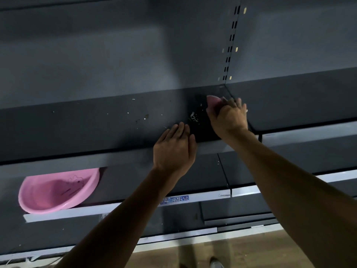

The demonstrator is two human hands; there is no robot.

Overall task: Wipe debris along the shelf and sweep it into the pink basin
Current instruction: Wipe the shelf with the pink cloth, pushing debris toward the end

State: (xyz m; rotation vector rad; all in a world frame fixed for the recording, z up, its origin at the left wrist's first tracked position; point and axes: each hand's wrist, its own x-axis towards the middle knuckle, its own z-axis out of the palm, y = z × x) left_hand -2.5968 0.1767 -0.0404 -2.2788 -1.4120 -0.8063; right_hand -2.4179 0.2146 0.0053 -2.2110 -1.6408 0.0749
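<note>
A dark grey shelf (96,120) runs across the middle of the view, dotted with pale crumbs. A small pile of debris (194,118) lies just left of my right hand (229,118), which grips a pink cloth (213,100) against the shelf near the back upright. My left hand (173,146) rests flat with straight fingers on the shelf's front edge, just below the pile. The pink basin (56,192) sits on the shelf below, at the lower left, its far rim hidden under the upper shelf.
A slotted upright (230,41) divides the back panel above the cloth. A blue price label (176,199) sits on the lower shelf's rail. Further shelves step down toward a wooden floor (251,252), where a shoe tip shows.
</note>
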